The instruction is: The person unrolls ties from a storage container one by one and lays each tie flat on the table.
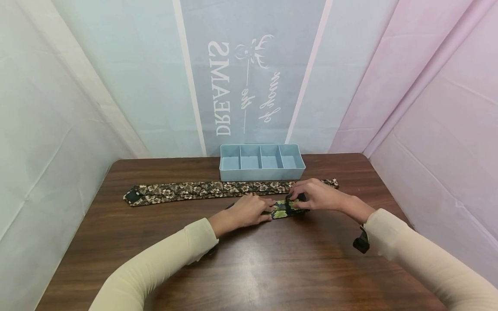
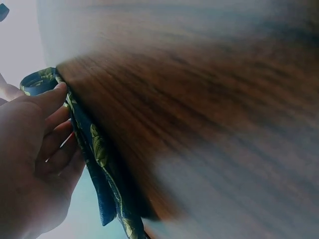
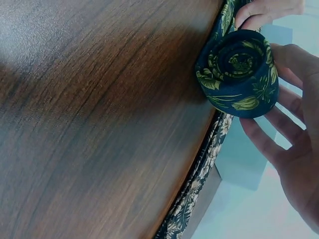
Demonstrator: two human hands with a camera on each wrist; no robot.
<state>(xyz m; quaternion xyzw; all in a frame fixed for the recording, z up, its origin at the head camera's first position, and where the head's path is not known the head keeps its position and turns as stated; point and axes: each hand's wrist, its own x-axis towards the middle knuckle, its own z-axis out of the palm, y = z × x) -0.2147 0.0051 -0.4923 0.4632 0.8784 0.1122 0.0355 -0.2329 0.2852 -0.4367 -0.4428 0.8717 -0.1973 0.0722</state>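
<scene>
A dark necktie with green leaf patterns (image 1: 279,212) lies partly rolled up on the table. My right hand (image 1: 319,195) holds the coil at the right end, its fingers curved round the rolled tie (image 3: 244,102) in the right wrist view. On the flat stretch to the left rests my left hand (image 1: 249,211), its fingers fairly straight and touching the fabric. The left wrist view shows the unrolled tail (image 2: 99,149) running under that hand. A second necktie, black with cream flowers (image 1: 202,188), is stretched out behind both hands; the right hand covers part of it.
A light-blue box with several compartments (image 1: 262,174) stands at the table's back edge, behind the flowered tie. The brown wooden table (image 1: 272,268) meets a printed curtain (image 1: 155,65) at the back, with pale fabric on either side.
</scene>
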